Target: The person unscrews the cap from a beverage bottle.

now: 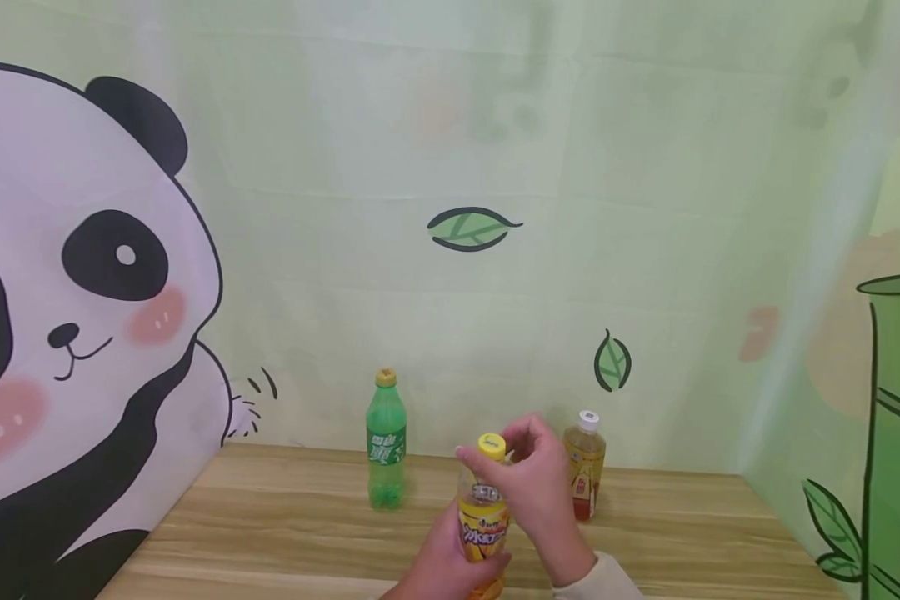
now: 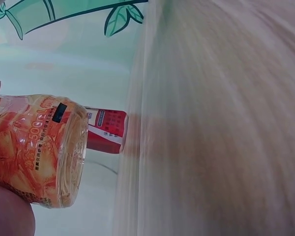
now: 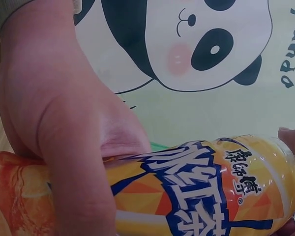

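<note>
Head view: L hand (image 1: 446,554) is wrapped round the yellow-label btl (image 1: 483,527), low on the body, grip closed firmly about it. Btl's front & centre, near the bottom edge of frame, approx. upright, w/ the yellow cap (image 1: 492,446) on top. R hand (image 1: 543,479) is right up there too: thumb across the neck just below the cap, fingers bent beside it; can't tell if that grip actually pinches anything. Pale sleeve (image 1: 600,579) at the R wrist. Green btl (image 1: 386,446) stands L of the hands on the worktop (image 1: 285,521); white-cap btl (image 1: 588,467) stands behind the R hand, partly hidden. Panda backdrop (image 1: 37,183) fills the far L.

L wrist view: here's the btl's base, orange-red label, bits of L hand at the L edge. Base is clear of the worktop, w/ a red-labelled btl end beyond.

R wrist view: label up close, blue-edged white lettering! L hand's thumb lies over the lower body, & R hand's fingertips show at the top end, R edge, partly cut off.
</note>
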`<state>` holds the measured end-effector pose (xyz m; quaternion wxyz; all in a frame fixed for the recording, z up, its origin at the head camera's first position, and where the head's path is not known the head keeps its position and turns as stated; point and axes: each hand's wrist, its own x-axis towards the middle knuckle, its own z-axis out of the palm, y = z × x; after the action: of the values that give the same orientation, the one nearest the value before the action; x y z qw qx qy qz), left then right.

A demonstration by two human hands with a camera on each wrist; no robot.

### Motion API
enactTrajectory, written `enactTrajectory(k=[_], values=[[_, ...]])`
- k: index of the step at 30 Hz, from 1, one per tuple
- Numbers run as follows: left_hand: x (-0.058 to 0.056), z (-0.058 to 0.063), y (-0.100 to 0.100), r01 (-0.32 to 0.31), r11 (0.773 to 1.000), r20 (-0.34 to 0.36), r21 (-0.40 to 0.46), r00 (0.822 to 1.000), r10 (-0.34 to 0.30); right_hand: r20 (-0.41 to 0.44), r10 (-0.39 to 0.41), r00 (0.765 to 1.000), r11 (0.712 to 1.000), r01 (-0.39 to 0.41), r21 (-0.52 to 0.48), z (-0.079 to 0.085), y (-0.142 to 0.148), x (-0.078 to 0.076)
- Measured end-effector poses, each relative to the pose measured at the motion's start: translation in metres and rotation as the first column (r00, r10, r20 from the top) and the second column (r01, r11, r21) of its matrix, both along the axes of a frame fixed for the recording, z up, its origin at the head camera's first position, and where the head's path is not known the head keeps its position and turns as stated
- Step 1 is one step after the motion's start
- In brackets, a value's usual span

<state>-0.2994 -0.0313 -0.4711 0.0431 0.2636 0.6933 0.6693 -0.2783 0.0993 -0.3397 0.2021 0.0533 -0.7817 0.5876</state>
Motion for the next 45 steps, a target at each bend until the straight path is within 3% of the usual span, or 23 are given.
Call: enactTrajectory(k=[12, 26, 37, 45], values=[[-0.0001, -0.0021, -0.0003, -0.013, 1.0, 0.059, 0.005, 0.998, 0.012, -0.041, -0.007, 0.999, 1.0, 0.006, -0.019, -0.0021, 0.0008, 0.0018], [0.0013, -0.0008, -0.0018, 0.006, 1.0, 0.066, 0.025, 0.998, -0.008, -0.032, 0.016, 0.999, 1.0, -0.017, -0.014, -0.0023, 0.0035, 0.003], [0.0012, -0.0007, -0.0008, 0.006, 1.0, 0.035, 0.029, 0.999, -0.007, -0.106, 0.13, 0.986, 0.991, -0.133, -0.028, -0.0037, 0.0053, 0.0023], [0.0041, 0.0035, -0.0014, -0.007, 1.0, 0.051, 0.024, 0.999, 0.006, -0.083, 0.176, 0.981, 0.984, -0.178, -0.027, -0.0068, 0.0056, -0.0011]])
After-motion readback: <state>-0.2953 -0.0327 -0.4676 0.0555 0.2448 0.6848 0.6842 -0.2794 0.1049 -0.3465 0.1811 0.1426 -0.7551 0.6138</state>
